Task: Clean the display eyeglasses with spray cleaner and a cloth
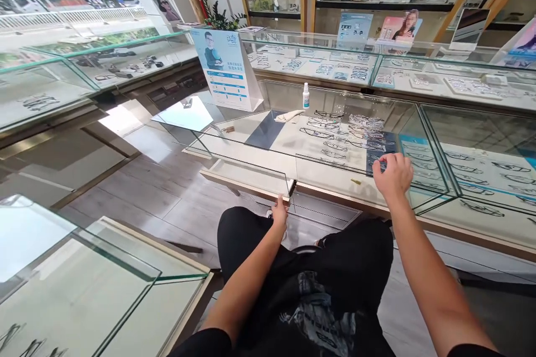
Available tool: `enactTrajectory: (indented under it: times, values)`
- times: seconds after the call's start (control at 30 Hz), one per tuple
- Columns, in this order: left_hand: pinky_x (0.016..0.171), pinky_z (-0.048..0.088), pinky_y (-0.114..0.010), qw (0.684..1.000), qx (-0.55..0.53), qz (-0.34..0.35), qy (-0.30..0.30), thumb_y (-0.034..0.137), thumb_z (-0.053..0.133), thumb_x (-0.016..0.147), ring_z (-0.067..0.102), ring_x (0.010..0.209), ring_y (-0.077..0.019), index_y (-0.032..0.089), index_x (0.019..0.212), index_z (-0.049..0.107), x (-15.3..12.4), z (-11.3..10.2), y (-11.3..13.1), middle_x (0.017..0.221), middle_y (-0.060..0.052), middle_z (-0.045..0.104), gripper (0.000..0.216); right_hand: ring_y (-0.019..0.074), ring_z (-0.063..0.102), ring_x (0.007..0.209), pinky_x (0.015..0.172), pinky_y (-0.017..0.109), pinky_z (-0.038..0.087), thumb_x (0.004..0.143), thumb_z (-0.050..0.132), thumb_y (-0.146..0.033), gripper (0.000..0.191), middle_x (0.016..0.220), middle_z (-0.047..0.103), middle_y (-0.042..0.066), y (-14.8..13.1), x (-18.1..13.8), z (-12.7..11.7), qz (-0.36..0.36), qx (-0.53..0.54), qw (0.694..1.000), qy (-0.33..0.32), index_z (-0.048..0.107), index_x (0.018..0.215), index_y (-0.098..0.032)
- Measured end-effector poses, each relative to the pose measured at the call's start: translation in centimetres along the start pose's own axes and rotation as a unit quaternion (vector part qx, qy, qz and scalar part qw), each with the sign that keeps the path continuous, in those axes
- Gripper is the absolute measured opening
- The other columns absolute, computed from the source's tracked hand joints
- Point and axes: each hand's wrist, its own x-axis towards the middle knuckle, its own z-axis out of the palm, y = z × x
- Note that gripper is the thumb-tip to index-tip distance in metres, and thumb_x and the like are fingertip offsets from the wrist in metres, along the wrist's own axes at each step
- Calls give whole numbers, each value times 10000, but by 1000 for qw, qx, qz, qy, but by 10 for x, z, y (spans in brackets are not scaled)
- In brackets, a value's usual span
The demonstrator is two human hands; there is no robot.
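My left hand (280, 212) is closed on the right end of a shallow drawer (247, 178), which sticks out from under the glass counter in front of my knees. My right hand (393, 173) is at the counter's front edge, beside rows of eyeglasses (335, 145). Its thumb and forefinger are pinched together; what lies between them, if anything, I cannot make out. Several more eyeglasses (366, 122) lie farther back. A small gold-coloured piece (355, 182) is left of the right hand. A white spray bottle (306, 96) stands behind a crumpled pale cloth (288, 116).
A folded advertising stand (226, 70) rises at the counter's left part. More glass showcases (481, 162) with eyeglasses adjoin on the right and run along the back. Another glass case (125, 284) is close by my left elbow. A small brown item (228, 129) lies near the left end.
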Motion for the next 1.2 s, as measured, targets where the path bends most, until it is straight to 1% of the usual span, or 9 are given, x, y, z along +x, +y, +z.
enactTrajectory:
  times: [0.43,0.5,0.57,0.63,0.77,0.83,0.9,1.07,1.2]
  values:
    - [575,463,-261,983,9,-183,-29,482,715,940,684,701,-181,234,1009,637,-86,-80,8,1015,-101,784,269,343,584,1045,905,466,420,964,630,-423,185,1064,721,121,10,0,4,4,70,997,23,702,949,-252]
    - [568,441,-259,965,74,-184,-173,456,849,827,660,675,-180,230,967,705,-115,-83,17,927,-88,786,302,326,590,1027,933,468,443,967,625,-431,193,1052,716,112,13,8,4,0,94,996,10,701,950,-254]
    - [674,517,-293,917,155,-63,-362,528,879,834,678,735,-191,222,947,768,-143,-76,38,866,-85,772,344,317,595,1032,979,479,459,960,621,-431,195,1058,710,113,15,19,3,1,112,994,1,698,940,-253]
    - [896,583,-350,877,167,57,-447,550,808,937,729,905,-222,232,1057,801,-162,-55,67,981,-100,795,340,314,600,1042,1006,488,467,938,626,-420,185,1052,702,113,17,27,3,19,131,991,-4,697,927,-250]
    - [1182,543,-450,940,67,205,-264,400,804,931,694,1343,-314,253,1353,680,-154,18,110,1426,-153,731,463,294,620,1014,973,469,487,913,639,-401,164,992,690,91,21,28,-4,47,187,981,10,685,890,-246]
    - [1295,454,-483,965,49,222,-131,354,755,963,525,1588,-346,240,1520,546,-136,55,115,1674,-195,555,606,283,620,995,949,453,491,929,636,-400,168,964,684,77,24,18,-12,41,201,978,43,677,878,-245]
    - [1386,325,-498,968,51,229,-91,379,687,1030,326,1729,-348,237,1611,445,-117,82,115,1811,-197,381,645,277,618,978,926,439,494,943,639,-395,168,939,679,67,29,4,-23,39,205,976,70,675,875,-247]
    - [1301,413,-403,957,34,278,-71,419,494,1137,554,1534,-282,229,1417,542,-83,104,118,1521,-164,614,342,289,630,959,895,440,499,973,643,-377,155,917,688,67,48,-35,-53,56,179,978,91,669,875,-260]
    - [1182,470,-386,955,79,280,-55,573,473,1148,624,1267,-250,254,1139,579,-71,104,128,1229,-88,648,337,313,649,976,954,482,503,992,636,-390,156,933,720,79,61,-54,-70,24,130,989,62,671,899,-270]
